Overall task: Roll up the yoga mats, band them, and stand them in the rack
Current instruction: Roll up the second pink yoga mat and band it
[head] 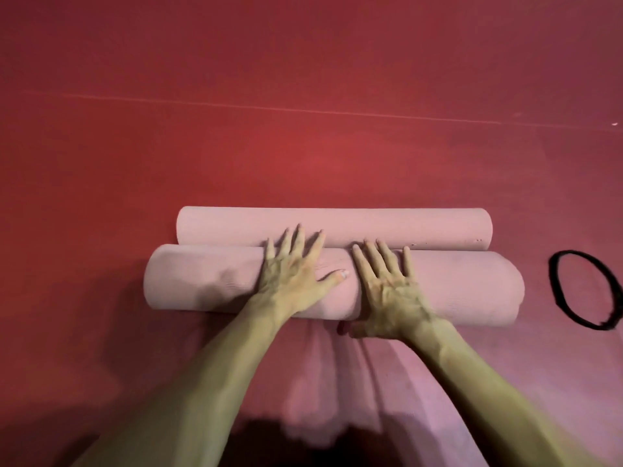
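Observation:
A pink yoga mat (202, 281) lies rolled into a thick roll across the middle of the head view, on a red floor. Just beyond the roll, a short flat strip of the same mat (337, 224) is still unrolled. My left hand (293, 274) presses flat on top of the roll with its fingers spread. Beside it my right hand (387, 291) also lies flat on the roll, its thumb down at the near side. A black elastic band (586, 288) lies in a loop on the floor to the right of the roll.
The red floor (303, 96) stretches away in every direction, with a thin pale seam line (303, 111) crossing it beyond the mat. My shadow darkens the floor near the bottom edge.

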Action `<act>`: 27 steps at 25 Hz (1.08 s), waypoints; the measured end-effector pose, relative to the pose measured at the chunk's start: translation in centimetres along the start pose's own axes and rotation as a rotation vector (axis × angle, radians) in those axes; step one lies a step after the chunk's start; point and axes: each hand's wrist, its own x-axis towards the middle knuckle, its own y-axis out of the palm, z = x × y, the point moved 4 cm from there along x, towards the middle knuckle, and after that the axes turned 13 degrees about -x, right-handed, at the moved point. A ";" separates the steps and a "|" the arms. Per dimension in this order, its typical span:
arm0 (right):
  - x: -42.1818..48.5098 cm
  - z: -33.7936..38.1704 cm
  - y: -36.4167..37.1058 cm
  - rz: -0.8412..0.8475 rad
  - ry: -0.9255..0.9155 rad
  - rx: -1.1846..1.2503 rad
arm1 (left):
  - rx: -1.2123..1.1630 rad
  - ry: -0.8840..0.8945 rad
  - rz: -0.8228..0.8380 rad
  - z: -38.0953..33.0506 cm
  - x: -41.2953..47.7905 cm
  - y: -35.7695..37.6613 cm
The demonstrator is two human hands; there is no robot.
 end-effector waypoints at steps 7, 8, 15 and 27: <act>0.6 -0.6 0.0 -0.168 -0.001 0.031 | 0.174 0.132 -0.051 0.2 -3.1 1.0; 0.5 -0.6 0.0 -0.188 0.007 0.043 | 0.188 0.119 -0.017 0.1 -2.8 0.8; -0.9 -0.7 -0.8 -0.224 0.044 0.031 | 0.167 0.177 -0.079 -0.4 -3.8 0.6; -3.2 1.4 -0.2 0.182 -0.095 0.072 | 0.104 0.140 0.202 -1.2 -6.2 0.8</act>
